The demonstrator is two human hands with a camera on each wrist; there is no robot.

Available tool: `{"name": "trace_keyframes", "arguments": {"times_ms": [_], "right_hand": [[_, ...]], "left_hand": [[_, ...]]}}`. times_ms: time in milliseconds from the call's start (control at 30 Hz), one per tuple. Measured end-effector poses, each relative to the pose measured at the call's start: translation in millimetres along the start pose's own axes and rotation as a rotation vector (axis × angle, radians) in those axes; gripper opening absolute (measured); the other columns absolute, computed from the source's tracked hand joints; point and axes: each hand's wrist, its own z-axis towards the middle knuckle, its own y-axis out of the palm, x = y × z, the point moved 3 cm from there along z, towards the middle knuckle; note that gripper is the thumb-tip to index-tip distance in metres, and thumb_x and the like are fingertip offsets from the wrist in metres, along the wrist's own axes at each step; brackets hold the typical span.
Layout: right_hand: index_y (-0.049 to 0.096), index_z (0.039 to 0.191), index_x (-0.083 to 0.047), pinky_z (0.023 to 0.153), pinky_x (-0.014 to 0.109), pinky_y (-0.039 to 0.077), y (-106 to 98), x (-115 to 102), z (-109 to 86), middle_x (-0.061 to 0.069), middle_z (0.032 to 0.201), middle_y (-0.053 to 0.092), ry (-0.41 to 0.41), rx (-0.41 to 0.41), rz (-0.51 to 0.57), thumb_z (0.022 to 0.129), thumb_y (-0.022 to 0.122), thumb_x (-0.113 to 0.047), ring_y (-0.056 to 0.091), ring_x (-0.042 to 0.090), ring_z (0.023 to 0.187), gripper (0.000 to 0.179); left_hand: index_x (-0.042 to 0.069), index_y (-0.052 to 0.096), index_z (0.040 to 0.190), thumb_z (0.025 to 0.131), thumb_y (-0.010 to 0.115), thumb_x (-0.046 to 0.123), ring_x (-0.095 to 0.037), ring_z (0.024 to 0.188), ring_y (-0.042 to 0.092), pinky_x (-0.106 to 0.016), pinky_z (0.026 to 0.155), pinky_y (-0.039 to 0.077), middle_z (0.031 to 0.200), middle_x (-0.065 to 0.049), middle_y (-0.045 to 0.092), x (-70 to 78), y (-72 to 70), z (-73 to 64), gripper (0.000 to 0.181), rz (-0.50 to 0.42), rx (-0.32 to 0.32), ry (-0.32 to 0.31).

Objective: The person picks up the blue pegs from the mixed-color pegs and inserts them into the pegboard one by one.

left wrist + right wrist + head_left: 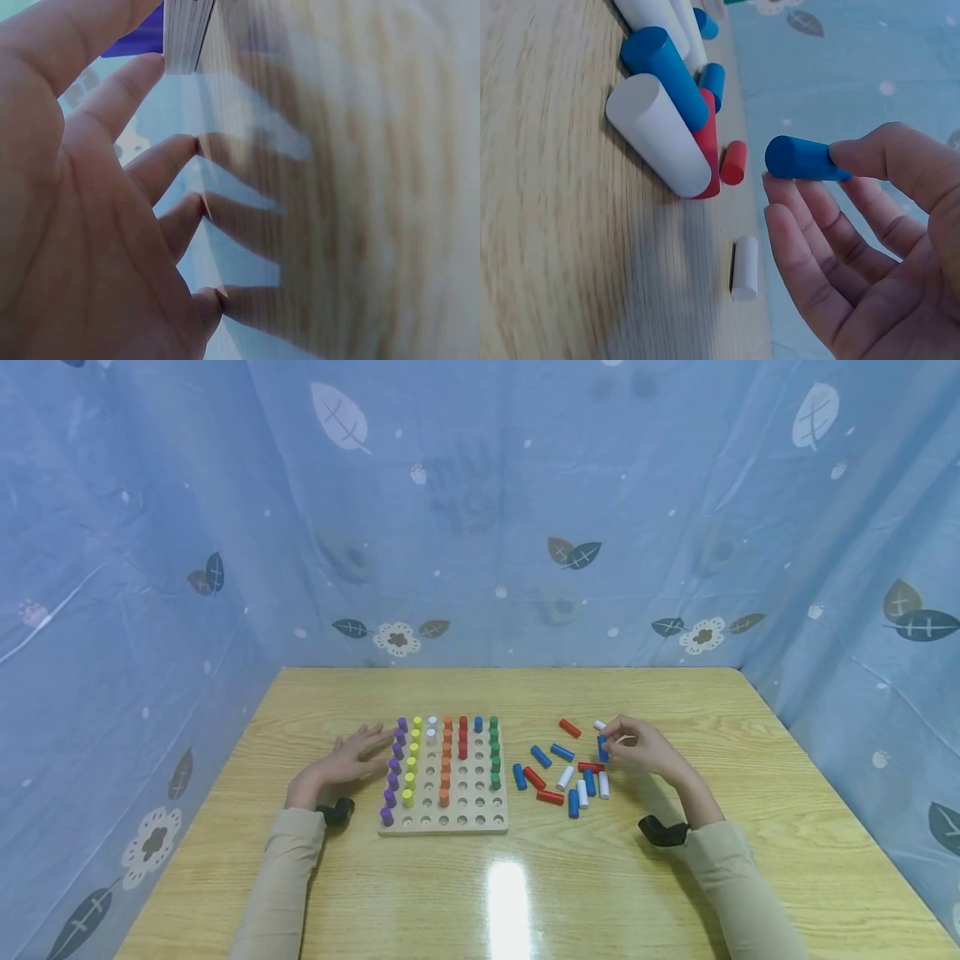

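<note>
Blue smooth cylindrical peg (799, 159): it sits in our right hand (641, 748), over the light wood-grain tabletop (420, 893), to the right of the pale wooden pegboard (442, 831).
Right hand: thumb and fingers pinch the peg near its upper end, leaving the lower end free. That grip suits us, we judge, since the free end can enter a hole before our fingertips reach the wood.
Left hand (347, 767): fingers spread and gripping nothing, at the left side of the pegboard. One fingertip seems to meet the board's edge; light pressure there would help us steady it.
Blue column: one upright blue cylindrical peg (478, 724) fills the rear hole. The bare round hole (478, 742) just in front looks the natural match by colour.
Neighbours: upright red cylindrical pegs (462, 750) and upright green cylindrical pegs (495, 760) stand in the columns either side, so we should come straight down from above rather than sweep in sideways.
Loose pieces: a red cylindrical peg (591, 767) and a white cylindrical peg (603, 785) lie near our right hand, with others about; we should lift well clear of them before travelling left.
Fit: we cannot tell how snug the holes are. Best to hold the peg vertical, let its end find the rim, then press gently.
</note>
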Motion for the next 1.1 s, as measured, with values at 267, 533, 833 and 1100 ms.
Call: {"name": "trace_keyframes", "arguments": {"times_ms": [267, 533, 833, 1100], "right_hand": [[0.056, 0.108, 0.002, 0.071, 0.031, 0.057, 5.4, -3.2, 5.7, 0.020, 0.100, 0.058, -0.037, 0.014, 0.004, 0.090, 0.061, -0.012, 0.064, 0.023, 0.083, 0.023], [0.057, 0.106, 0.001, 0.068, 0.027, 0.056, 12.6, -12.0, 10.2, 0.013, 0.094, 0.059, -0.063, 0.029, -0.020, 0.089, 0.058, -0.008, 0.064, 0.018, 0.082, 0.019], [0.057, 0.108, 0.002, 0.071, 0.030, 0.056, 16.0, -15.5, 16.6, 0.019, 0.099, 0.058, -0.049, 0.002, 0.008, 0.091, 0.060, -0.014, 0.065, 0.025, 0.085, 0.023], [0.057, 0.107, 0.000, 0.071, 0.037, 0.057, 21.8, -22.0, 22.1, 0.018, 0.098, 0.059, -0.073, -0.006, -0.008, 0.091, 0.059, -0.014, 0.065, 0.026, 0.084, 0.022]], "left_hand": [[0.011, 0.026, 0.146, 0.094, 0.051, 0.032, -0.045, 0.139, -0.004, -0.068, 0.102, -0.015, 0.153, -0.023, 0.008, 0.6, -0.8, 1.5, 0.062, 0.001, 0.002, 0.008], [0.011, 0.026, 0.146, 0.094, 0.051, 0.033, -0.046, 0.139, -0.003, -0.068, 0.102, -0.014, 0.152, -0.024, 0.009, 0.5, -0.8, 0.9, 0.062, 0.015, 0.005, 0.005], [0.009, 0.026, 0.146, 0.094, 0.051, 0.034, -0.047, 0.138, -0.004, -0.069, 0.101, -0.015, 0.152, -0.025, 0.008, -1.9, 1.2, 1.3, 0.062, 0.006, 0.007, 0.020], [0.013, 0.026, 0.147, 0.094, 0.050, 0.039, -0.045, 0.139, -0.007, -0.067, 0.102, -0.017, 0.153, -0.023, 0.007, -6.1, 3.3, 2.4, 0.064, 0.003, 0.005, 0.012]]}}
